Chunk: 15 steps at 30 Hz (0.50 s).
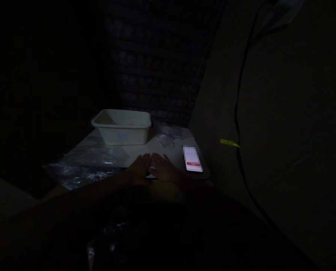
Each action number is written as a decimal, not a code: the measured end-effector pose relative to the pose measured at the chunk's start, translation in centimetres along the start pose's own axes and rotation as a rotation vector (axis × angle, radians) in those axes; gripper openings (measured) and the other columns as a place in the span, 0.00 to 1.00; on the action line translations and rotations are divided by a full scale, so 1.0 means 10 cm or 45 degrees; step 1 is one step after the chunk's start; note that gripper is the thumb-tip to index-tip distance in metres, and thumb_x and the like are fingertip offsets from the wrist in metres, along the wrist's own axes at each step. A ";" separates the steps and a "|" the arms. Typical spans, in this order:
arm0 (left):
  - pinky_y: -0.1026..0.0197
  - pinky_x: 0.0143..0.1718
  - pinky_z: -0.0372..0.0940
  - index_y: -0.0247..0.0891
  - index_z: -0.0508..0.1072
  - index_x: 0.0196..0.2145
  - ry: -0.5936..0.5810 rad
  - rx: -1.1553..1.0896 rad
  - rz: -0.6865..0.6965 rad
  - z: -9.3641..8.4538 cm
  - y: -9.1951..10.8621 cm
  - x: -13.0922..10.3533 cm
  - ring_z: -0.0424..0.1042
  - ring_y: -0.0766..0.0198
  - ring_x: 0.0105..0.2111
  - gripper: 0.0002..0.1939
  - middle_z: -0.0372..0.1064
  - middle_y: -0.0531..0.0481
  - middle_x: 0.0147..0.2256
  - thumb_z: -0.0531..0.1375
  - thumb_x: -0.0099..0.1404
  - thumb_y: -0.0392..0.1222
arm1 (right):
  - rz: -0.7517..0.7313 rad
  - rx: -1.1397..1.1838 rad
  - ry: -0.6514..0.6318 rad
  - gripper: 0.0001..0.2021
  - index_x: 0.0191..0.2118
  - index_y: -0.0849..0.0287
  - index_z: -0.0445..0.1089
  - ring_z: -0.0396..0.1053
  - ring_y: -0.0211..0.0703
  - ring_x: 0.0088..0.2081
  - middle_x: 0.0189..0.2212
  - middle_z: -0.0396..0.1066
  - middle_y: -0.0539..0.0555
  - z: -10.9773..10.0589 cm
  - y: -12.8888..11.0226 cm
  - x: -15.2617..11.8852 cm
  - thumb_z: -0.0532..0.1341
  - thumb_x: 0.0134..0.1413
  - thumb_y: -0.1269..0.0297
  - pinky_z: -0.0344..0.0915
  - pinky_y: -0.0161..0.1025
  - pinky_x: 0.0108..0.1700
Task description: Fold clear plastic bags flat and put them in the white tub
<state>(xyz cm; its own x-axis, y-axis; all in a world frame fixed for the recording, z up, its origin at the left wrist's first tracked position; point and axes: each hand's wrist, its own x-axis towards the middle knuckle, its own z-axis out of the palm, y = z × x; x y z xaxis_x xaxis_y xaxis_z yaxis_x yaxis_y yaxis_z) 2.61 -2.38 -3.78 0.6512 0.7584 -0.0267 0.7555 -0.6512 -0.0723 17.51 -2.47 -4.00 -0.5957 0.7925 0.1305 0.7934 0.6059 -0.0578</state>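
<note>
In dim light, my left hand point(139, 169) lies flat at the front edge of a pale table point(136, 153), fingers stretched forward. My right hand point(164, 169) rests palm down beside it, its fingers spread, and the fingertips of both hands nearly meet. Neither hand holds anything that I can see. Beyond them stands a whitish plastic tub point(125, 134) with dark handles at its sides; its inside is mostly in shadow. To the right of my right hand lies a phone point(194, 166) with its screen lit.
Crumpled clear plastic point(91, 160) covers the table's left front and hangs over the edge. More clear plastic point(165, 139) lies right of the tub. A dark cable point(237, 109) with a yellow tag point(227, 142) runs down the right-hand wall. Much of the surroundings is too dark to make out.
</note>
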 end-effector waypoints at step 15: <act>0.51 0.50 0.35 0.20 0.44 0.52 0.005 0.030 -0.007 0.00 0.02 0.00 0.35 0.49 0.54 0.44 0.37 0.29 0.53 0.51 0.45 0.55 | 0.002 -0.023 -0.020 0.28 0.53 0.68 0.45 0.38 0.46 0.55 0.54 0.43 0.63 -0.02 -0.03 0.00 0.40 0.50 0.54 0.36 0.51 0.51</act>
<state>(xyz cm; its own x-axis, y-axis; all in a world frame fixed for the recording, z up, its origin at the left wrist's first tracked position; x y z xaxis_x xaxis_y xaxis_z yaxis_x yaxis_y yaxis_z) 2.71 -2.53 -3.84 0.6472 0.7620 -0.0224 0.7573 -0.6460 -0.0959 17.35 -2.66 -3.83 -0.5962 0.7945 0.1151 0.7964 0.6034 -0.0400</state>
